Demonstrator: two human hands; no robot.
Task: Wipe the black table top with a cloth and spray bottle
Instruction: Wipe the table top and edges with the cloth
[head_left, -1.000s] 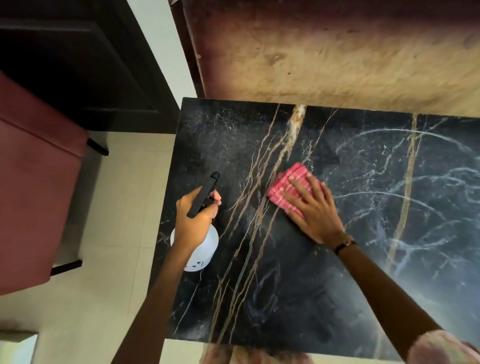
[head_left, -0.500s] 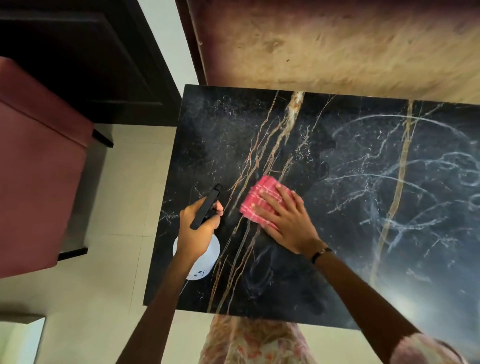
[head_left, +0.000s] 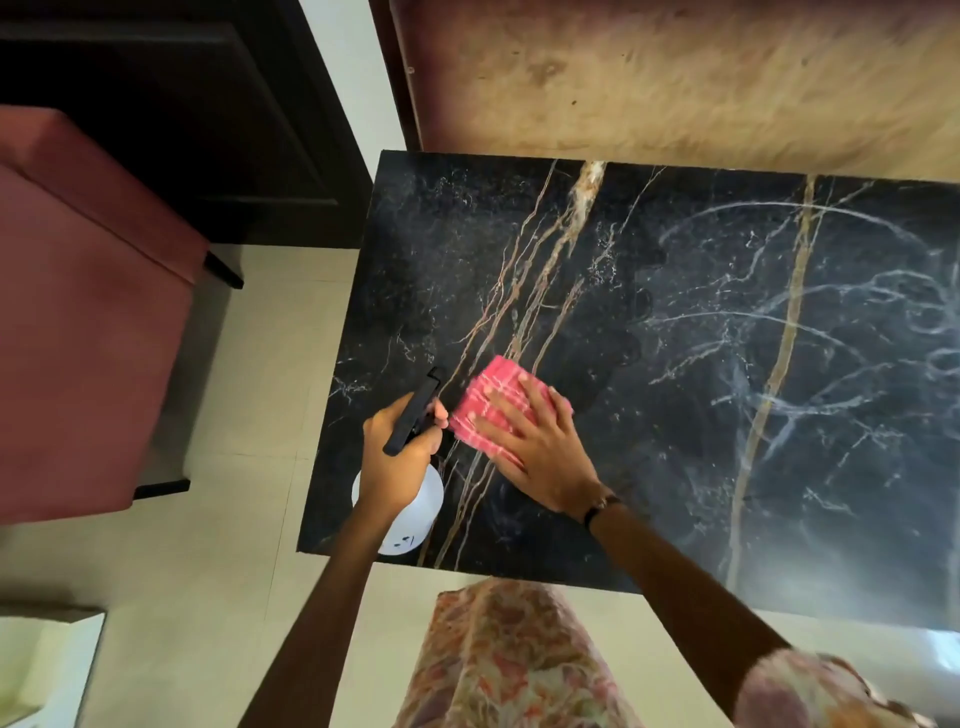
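The black marble table top (head_left: 675, 364) has gold and white veins and fills the middle and right of the view. A folded pink cloth (head_left: 485, 400) lies flat on it near the left edge, and my right hand (head_left: 540, 447) presses down on it with fingers spread. My left hand (head_left: 395, 462) grips a white spray bottle (head_left: 410, 514) by its black trigger head (head_left: 413, 410), held over the table's front left corner. The two hands are almost touching.
A red upholstered chair (head_left: 88, 322) stands on the pale tiled floor (head_left: 218, 571) to the left. Dark wooden furniture (head_left: 182, 104) is at the back left. A worn brown panel (head_left: 675, 78) runs behind the table. My floral clothing (head_left: 509, 665) is below the front edge.
My right hand has slid the pink cloth leftward and toward the front edge, close to the spray bottle. My left hand keeps the bottle at the front left corner.
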